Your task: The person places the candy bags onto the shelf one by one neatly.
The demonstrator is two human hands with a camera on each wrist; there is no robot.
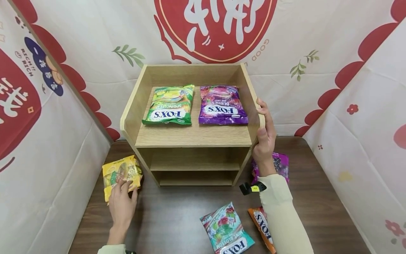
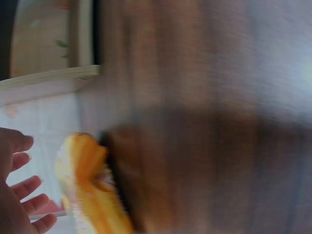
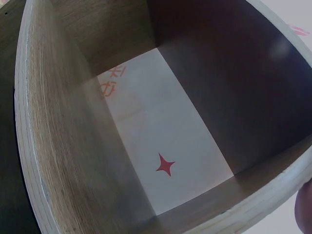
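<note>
A light wooden shelf (image 1: 193, 141) stands at the back of the table, with a green Fox's candy bag (image 1: 169, 106) and a purple Fox's candy bag (image 1: 223, 106) lying on its top tier. My right hand (image 1: 265, 144) grips the edge of its right side panel, fingers at the top and thumb on the front. At the shelf's left, my left hand (image 1: 122, 203) hovers at the near edge of a yellow candy bag (image 1: 122, 173). In the left wrist view its fingers (image 2: 30, 187) are spread, apart from the blurred yellow bag (image 2: 90, 190).
Near the table's front lie a teal Fox's mint bag (image 1: 223, 229) and an orange Fox's bag (image 1: 262, 225), partly under the right sleeve. Another purple bag (image 1: 280, 165) sits behind the right wrist. Printed cloth walls (image 1: 285, 42) enclose the table.
</note>
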